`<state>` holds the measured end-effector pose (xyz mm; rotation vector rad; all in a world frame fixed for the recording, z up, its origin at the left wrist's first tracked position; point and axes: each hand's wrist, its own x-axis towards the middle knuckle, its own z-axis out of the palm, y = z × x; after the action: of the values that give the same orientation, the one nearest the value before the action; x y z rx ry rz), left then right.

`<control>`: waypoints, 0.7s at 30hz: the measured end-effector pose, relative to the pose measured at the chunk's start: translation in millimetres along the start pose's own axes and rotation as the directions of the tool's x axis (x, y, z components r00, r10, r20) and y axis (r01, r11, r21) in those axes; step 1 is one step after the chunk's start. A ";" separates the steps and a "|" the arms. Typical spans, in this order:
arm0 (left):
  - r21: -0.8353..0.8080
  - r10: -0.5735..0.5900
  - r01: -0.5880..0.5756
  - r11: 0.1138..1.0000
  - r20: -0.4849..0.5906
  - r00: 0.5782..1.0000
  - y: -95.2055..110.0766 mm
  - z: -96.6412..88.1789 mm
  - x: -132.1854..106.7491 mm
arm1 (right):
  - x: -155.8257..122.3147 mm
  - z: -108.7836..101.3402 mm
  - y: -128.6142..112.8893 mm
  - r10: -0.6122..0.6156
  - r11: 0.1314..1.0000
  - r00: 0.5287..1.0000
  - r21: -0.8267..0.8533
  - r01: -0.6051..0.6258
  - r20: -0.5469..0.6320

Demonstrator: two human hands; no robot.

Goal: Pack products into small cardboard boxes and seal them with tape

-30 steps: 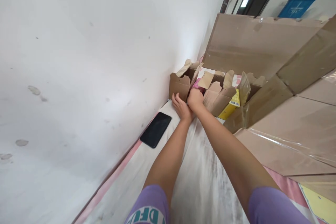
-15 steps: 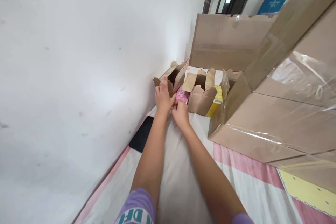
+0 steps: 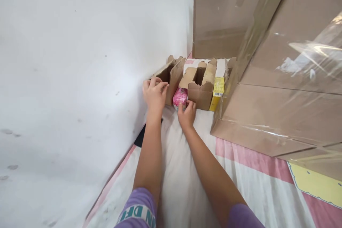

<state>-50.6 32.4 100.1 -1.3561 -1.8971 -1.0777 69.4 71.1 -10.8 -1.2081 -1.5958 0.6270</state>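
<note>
A small open cardboard box (image 3: 176,78) stands against the wall, its flaps raised. My left hand (image 3: 155,94) is at its near end, fingers curled over the edge. A pink, shiny wrapped pack (image 3: 180,96) sits between this box and a second open cardboard box (image 3: 200,96), partly under that box's folded-out flap. My right hand (image 3: 187,114) is at the pack's near end, thumb against it and fingers apart by the second box's corner. Right of that box stands a yellow carton (image 3: 217,92) with a barcode.
Large taped cardboard boxes (image 3: 280,110) rise on the right, and a cardboard panel (image 3: 219,25) stands behind. A white wall (image 3: 80,78) borders the left. A dark flat object (image 3: 139,137) lies under my left forearm on the pink-and-white sheet (image 3: 240,181).
My left hand has moved left along the box's near end. My right hand has loosened at the pink pack, its fingers now apart, and more of the pack shows. The view has shifted.
</note>
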 end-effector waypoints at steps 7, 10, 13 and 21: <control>0.036 -0.016 0.016 0.999 -0.005 1.000 -1.3 -17.6 -17.3 | -4.4 6.3 -3.5 -0.003 0.998 1.000 -0.058 0.001 -0.030; -0.013 -0.060 0.059 0.998 -0.075 0.995 -2.8 -8.9 -22.2 | -2.6 5.5 -3.8 0.003 0.998 1.000 -0.063 -0.003 -0.001; -0.070 -0.170 0.161 0.984 -0.145 0.975 -1.9 6.9 -30.3 | -0.4 4.2 -4.1 0.025 0.994 0.999 -0.109 -0.020 0.039; -0.052 -0.329 0.325 0.944 -0.156 0.932 7.2 29.2 -50.4 | 5.0 2.0 -1.6 0.078 0.991 0.995 -0.115 -0.070 0.066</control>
<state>-27.1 33.9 46.3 -0.9491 -2.0357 -1.3324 67.0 75.5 -8.2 -1.3472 -1.6699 0.6399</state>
